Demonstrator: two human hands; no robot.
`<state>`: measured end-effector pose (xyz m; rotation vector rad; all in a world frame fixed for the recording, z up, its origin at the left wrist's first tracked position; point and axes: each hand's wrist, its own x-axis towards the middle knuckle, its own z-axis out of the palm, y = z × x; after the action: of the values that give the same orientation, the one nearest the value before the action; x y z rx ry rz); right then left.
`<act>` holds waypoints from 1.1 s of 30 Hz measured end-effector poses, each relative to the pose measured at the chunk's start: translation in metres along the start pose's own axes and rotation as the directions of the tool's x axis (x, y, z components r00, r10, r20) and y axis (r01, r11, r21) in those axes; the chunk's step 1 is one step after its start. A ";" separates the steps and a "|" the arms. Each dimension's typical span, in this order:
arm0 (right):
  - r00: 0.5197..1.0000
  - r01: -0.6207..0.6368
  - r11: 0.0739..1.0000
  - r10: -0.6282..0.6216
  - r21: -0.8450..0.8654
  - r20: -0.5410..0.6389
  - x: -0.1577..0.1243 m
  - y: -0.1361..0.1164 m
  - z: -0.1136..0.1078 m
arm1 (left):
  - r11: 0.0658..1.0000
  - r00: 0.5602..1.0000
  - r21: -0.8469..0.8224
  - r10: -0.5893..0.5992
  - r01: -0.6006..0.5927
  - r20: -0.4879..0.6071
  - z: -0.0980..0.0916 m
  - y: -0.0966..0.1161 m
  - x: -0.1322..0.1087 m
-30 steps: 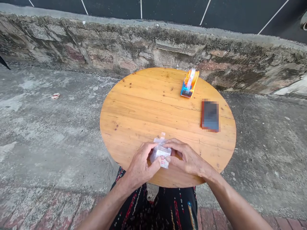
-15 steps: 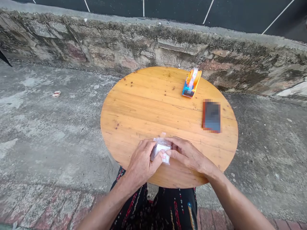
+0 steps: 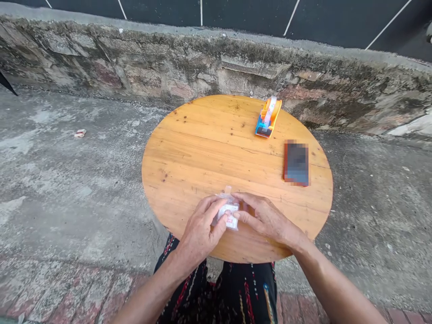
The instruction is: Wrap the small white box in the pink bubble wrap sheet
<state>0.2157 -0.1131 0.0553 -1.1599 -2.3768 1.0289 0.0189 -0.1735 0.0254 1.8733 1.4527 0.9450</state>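
A small white packet (image 3: 230, 218) in clear plastic, with reddish print, lies on the near part of the round wooden table. A short strip of clear tape (image 3: 228, 190) sticks out from its far edge. My left hand (image 3: 205, 225) grips the packet from the left, thumb pressed on its face and index finger along its upper left side. From the other side, my right hand (image 3: 261, 216) holds it with the thumb at its right edge and the index finger at its far right corner. Some fingertips of both hands are hidden.
An orange and blue tape dispenser (image 3: 268, 118) stands at the far right of the wooden table (image 3: 202, 153). A blurred-out dark rectangular object with a red edge (image 3: 296, 163) lies nearer on the right. A stone wall (image 3: 162, 67) runs behind the table.
My left index finger has moved further over the packet's far left part. The right hand keeps nearly the same hold, and the packet stays in place.
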 end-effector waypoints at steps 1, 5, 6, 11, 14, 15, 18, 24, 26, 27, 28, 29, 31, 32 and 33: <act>1.000 -0.001 1.000 0.001 0.002 -0.005 0.000 0.000 -0.001 | 1.000 1.000 -0.007 0.000 0.000 -0.004 0.000 0.000 0.000; 0.994 0.041 0.998 -0.035 0.048 -0.108 0.006 0.005 -0.005 | 0.999 1.000 -0.033 0.013 -0.014 -0.020 -0.001 0.000 -0.001; 0.989 0.064 0.996 -0.055 0.056 -0.137 0.009 0.008 -0.005 | 0.999 1.000 -0.038 0.019 -0.020 -0.023 0.000 -0.001 -0.002; 0.987 0.098 0.995 -0.096 0.013 -0.127 0.028 0.021 0.000 | 0.998 0.998 -0.045 0.045 -0.047 -0.045 0.002 -0.004 -0.004; 0.991 0.071 0.997 -0.075 -0.037 -0.109 0.036 0.024 0.002 | 0.997 0.997 -0.049 0.062 -0.065 -0.053 0.002 -0.006 -0.005; 0.993 0.067 0.996 -0.072 -0.051 -0.097 0.038 0.024 0.003 | 0.996 0.997 -0.050 0.066 -0.069 -0.051 0.002 -0.006 -0.005; 0.995 0.084 0.993 -0.088 -0.079 -0.054 0.042 0.025 0.004 | 0.997 0.997 -0.052 0.062 -0.064 -0.043 0.002 -0.007 -0.006; 0.989 0.146 0.987 -0.145 -0.066 0.020 0.046 0.027 0.006 | 0.998 0.998 -0.041 0.046 -0.047 -0.031 0.002 -0.006 -0.006; 0.988 0.153 0.986 -0.151 -0.061 0.030 0.047 0.026 0.005 | 0.999 0.999 -0.034 0.039 -0.040 -0.026 0.002 -0.005 -0.005; 0.988 0.152 0.987 -0.150 -0.058 0.032 0.048 0.026 0.005 | 0.999 0.999 -0.033 0.038 -0.038 -0.023 0.002 -0.005 -0.005; 0.988 0.151 0.987 -0.149 -0.056 0.037 0.049 0.026 0.004 | 0.999 0.999 -0.033 0.035 -0.036 -0.020 0.002 -0.005 -0.005; 0.987 0.155 0.986 -0.153 -0.056 0.042 0.050 0.025 0.003 | 0.999 0.999 -0.035 0.034 -0.035 -0.017 0.002 -0.005 -0.005; 0.980 0.189 0.980 -0.185 -0.054 0.075 0.051 0.025 0.001 | 0.999 0.999 -0.038 0.033 -0.033 -0.017 0.002 -0.006 -0.005; 0.972 0.216 0.975 -0.211 -0.047 0.100 0.052 0.025 0.000 | 0.999 0.999 -0.040 0.033 -0.034 -0.022 0.002 -0.006 -0.006; 0.964 0.240 0.970 -0.234 -0.036 0.122 0.052 0.025 -0.001 | 0.999 0.999 -0.041 0.032 -0.033 -0.027 0.003 -0.006 -0.006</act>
<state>0.1978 -0.0616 0.0363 -0.8235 -2.5702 0.9849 0.0166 -0.1776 0.0177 1.8662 1.4107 1.0118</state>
